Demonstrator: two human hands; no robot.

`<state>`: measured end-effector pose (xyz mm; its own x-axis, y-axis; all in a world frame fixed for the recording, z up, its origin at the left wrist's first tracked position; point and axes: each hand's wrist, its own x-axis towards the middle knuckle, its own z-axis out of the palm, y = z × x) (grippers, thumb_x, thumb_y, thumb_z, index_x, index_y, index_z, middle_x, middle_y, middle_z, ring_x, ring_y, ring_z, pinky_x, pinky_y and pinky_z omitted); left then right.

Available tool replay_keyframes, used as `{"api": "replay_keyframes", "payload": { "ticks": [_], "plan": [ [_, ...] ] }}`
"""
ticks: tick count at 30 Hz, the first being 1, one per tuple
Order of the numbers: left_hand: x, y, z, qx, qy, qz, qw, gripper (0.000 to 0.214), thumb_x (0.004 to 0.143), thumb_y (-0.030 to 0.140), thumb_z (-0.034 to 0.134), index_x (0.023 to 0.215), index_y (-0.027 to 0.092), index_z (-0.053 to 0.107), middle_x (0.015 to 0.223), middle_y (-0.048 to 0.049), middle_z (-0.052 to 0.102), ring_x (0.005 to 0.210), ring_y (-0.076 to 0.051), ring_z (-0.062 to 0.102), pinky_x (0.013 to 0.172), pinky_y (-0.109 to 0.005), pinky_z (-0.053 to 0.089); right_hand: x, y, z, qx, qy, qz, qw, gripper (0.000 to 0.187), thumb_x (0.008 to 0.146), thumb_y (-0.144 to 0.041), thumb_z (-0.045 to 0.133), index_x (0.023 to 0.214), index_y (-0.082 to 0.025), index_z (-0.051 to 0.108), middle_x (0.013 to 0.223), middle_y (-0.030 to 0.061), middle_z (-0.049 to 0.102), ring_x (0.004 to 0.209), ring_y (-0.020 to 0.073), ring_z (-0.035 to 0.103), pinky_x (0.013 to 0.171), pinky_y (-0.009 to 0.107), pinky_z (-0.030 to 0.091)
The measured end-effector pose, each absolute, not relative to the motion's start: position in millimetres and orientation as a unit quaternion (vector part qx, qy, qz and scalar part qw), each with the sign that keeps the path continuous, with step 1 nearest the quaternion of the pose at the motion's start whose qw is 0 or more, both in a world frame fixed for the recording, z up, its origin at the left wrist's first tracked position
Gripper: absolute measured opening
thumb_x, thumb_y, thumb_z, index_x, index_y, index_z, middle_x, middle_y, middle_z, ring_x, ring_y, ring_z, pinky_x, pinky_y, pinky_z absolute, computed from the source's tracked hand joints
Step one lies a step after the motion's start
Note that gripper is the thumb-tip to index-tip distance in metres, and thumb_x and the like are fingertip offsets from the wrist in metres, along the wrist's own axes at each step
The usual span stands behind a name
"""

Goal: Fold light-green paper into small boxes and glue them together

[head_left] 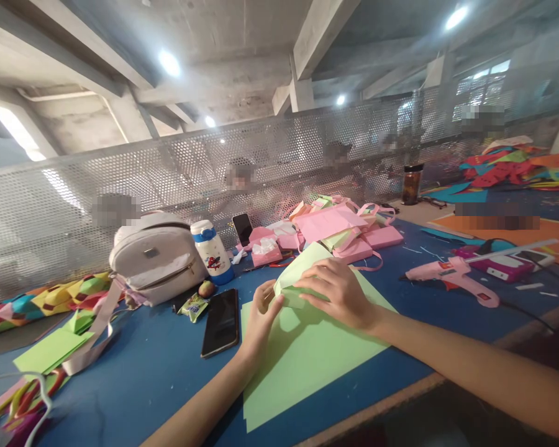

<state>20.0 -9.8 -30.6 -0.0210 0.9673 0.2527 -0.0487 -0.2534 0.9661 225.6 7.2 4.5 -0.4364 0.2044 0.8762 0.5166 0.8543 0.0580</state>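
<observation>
Light green paper sheets [317, 366] lie on the blue table in front of me. On top of them stands a folded light green paper piece [302, 264], partly covered by my hands. My left hand [263, 310] pinches its left edge between thumb and fingers. Fingers of my right hand [338, 295] are stretched out and lie along the near side of the same piece, pressing lightly on it. A black smartphone [220, 323] rests on the table just left of my left hand.
Behind stand a white backpack [156, 264], a bottle [213, 251] and a pile of pink paper pieces [330, 223]. A pink glue gun [451, 276] with its cable lies right. Scissors [30, 394] and green paper [51, 351] are at left. A perforated metal screen [181, 167] closes off the back.
</observation>
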Motion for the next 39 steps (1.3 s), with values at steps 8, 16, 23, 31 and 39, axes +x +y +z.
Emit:
{"api": "replay_keyframes", "payload": {
  "ticks": [8, 16, 23, 31, 39],
  "plan": [
    [23, -12, -35, 0.482, 0.416, 0.609, 0.473, 0.065, 0.072, 0.06, 0.075, 0.12, 0.021, 0.055, 0.13, -0.0137, 0.062, 0.122, -0.03, 0.057, 0.101, -0.04, 0.045, 227, 10, 2, -0.228, -0.826, -0.145, 0.494, 0.021, 0.092, -0.039, 0.067, 0.104, -0.023, 0.07, 0.098, 0.0014, 0.075, 0.094, 0.023, 0.058, 0.087, 0.039, 0.039],
    [24, -16, -33, 0.488, 0.421, 0.613, 0.457, 0.066, 0.075, 0.06, 0.072, 0.124, 0.021, 0.053, 0.132, -0.0143, 0.06, 0.123, -0.029, 0.057, 0.101, -0.04, 0.045, 224, 9, 3, -0.214, -0.815, -0.119, 0.525, 0.009, 0.093, -0.027, 0.067, 0.089, -0.023, 0.074, 0.09, 0.0005, 0.076, 0.088, 0.0204, 0.058, 0.082, 0.037, 0.04],
    [29, -22, -27, 0.533, 0.41, 0.596, 0.439, 0.063, 0.078, 0.058, 0.07, 0.125, 0.021, 0.05, 0.137, -0.0146, 0.056, 0.133, -0.03, 0.049, 0.102, -0.04, 0.046, 221, 7, 3, -0.233, -0.815, -0.077, 0.525, 0.008, 0.09, -0.025, 0.07, 0.084, -0.024, 0.075, 0.086, 0.0015, 0.075, 0.084, 0.0197, 0.057, 0.08, 0.036, 0.042],
    [28, -23, -27, 0.616, 0.428, 0.583, 0.313, 0.053, 0.076, 0.046, 0.076, 0.119, 0.026, 0.052, 0.133, -0.0097, 0.05, 0.134, -0.029, 0.044, 0.109, -0.044, 0.041, 216, 4, 0, -0.232, -0.834, -0.023, 0.501, 0.008, 0.093, -0.028, 0.067, 0.091, -0.022, 0.071, 0.089, 0.0027, 0.074, 0.085, 0.0198, 0.06, 0.08, 0.035, 0.042],
    [26, -32, -19, 0.688, 0.479, 0.531, 0.12, 0.045, 0.081, 0.037, 0.073, 0.119, 0.029, 0.051, 0.132, -0.0096, 0.042, 0.135, -0.03, 0.038, 0.11, -0.049, 0.038, 217, 5, -6, -0.217, -0.833, 0.004, 0.509, 0.01, 0.093, -0.026, 0.066, 0.086, -0.02, 0.067, 0.082, 0.0021, 0.073, 0.078, 0.0188, 0.062, 0.075, 0.033, 0.038]
  ]
}}
